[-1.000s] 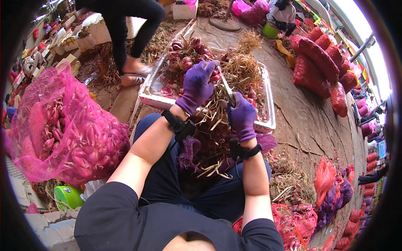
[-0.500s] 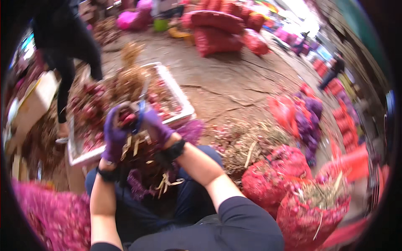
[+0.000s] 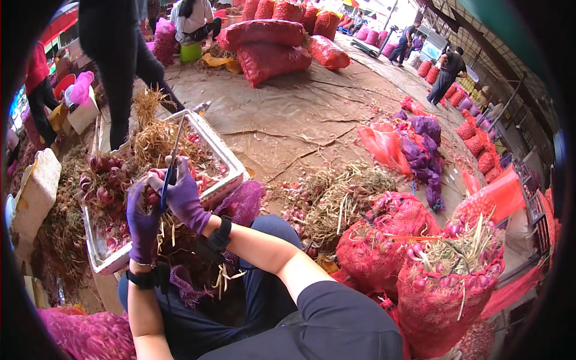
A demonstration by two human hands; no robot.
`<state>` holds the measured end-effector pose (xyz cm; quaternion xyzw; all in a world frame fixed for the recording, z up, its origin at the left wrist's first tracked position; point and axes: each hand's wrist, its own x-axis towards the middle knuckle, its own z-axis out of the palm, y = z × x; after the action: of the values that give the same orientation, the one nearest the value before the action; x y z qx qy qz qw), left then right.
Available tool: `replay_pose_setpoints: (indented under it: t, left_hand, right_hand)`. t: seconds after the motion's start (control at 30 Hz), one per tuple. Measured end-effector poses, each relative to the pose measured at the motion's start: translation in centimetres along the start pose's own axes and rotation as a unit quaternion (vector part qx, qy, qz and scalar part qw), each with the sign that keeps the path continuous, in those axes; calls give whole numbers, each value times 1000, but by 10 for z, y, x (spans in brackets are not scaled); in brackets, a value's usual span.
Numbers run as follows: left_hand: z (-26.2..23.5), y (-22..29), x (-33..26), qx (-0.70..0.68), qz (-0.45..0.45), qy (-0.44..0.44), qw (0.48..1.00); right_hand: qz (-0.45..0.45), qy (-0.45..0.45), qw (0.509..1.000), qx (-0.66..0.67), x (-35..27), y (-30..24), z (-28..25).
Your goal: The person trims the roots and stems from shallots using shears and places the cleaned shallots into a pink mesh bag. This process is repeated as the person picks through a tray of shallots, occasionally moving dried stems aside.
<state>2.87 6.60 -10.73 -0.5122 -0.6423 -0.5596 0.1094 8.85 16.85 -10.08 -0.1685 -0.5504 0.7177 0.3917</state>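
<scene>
My left hand (image 3: 143, 225), in a purple glove, is closed over the near side of a white foam box (image 3: 239, 179); what its curled fingers hold is hidden. My right hand (image 3: 183, 201), gloved alike, touches it and grips a blue-handled blade (image 3: 178, 135) whose long thin tip points up and away. Red shallots (image 3: 108, 193) lie heaped in the box beyond my left hand. Dry straw-coloured stalks (image 3: 157, 141) rise from the box's far part. Below my hands, purple netting (image 3: 187, 287) and loose stalks lie over my lap.
Red net sacks of shallots (image 3: 450, 300) stand at my right, beside a pile of dry stalks (image 3: 342, 192). A pink net sack (image 3: 90, 333) lies at lower left. Empty-looking purple nets (image 3: 426, 150) lie farther right. A person in dark trousers (image 3: 111, 72) stands just beyond the box.
The view has shifted and sharpened. My hands are still together over the box's near side; the red shallot seen in my left hand before no longer shows clearly. The standing person's legs have moved.
</scene>
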Motion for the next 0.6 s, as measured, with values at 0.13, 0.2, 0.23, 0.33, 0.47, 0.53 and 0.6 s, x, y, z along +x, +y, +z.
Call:
replay_pose_setpoints:
  t: [0.13, 0.2, 0.23, 0.33, 0.47, 0.53, 0.6]
  left_hand:
    - [2, -6, -4, 13, 4, 28, 1000]
    - [1, -7, -3, 13, 19, 35, 999]
    - [-3, -10, -3, 34, 16, 30, 999]
    - [-10, -9, 3, 31, 34, 4, 999]
    - [-14, 0, 11, 69, 57, -24, 996]
    - [-14, 4, 12, 124, 48, 13, 991]
    - [-15, 3, 8, 128, 45, 10, 991]
  right_hand:
    - [-14, 14, 1000, 6, 5, 18, 0]
    - [-19, 13, 1000, 6, 6, 17, 2]
    - [7, 10, 999, 42, 6, 13, 4]
    - [104, -92, 979, 147, 18, 1, -9]
    - [170, -179, 944, 218, 24, -1, -22]
    - [172, -122, 948, 240, 23, -4, -18]
    - [149, -80, 960, 221, 23, 3, -12]
